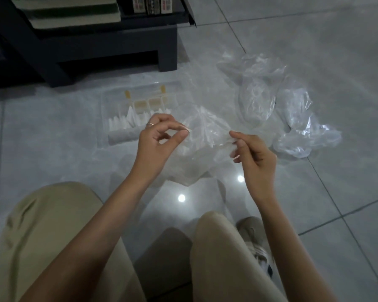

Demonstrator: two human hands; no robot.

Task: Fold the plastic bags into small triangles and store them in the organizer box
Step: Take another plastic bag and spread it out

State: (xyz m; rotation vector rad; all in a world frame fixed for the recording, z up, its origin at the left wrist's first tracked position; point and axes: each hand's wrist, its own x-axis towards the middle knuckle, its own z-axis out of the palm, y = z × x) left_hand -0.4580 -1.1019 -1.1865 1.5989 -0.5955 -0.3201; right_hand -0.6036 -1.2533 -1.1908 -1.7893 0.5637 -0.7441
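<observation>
The tiled floor [314, 192] carries a heap of loose plastic bags [271, 94] at the far right. The clear organizer box [140, 101] sits left of it, with folded triangles [127, 120] in its near compartments. Nearer, the held bag [205, 136] is stretched between both hands. The left hand [159, 140] pinches its left edge with thumb and forefinger, and the right hand [253, 155] pinches the right edge. This step would go best with the film pulled taut and the air smoothed out before a straight strip is creased. The film is so clear that its edges, and perhaps the left pinch itself, are hard to make out.
</observation>
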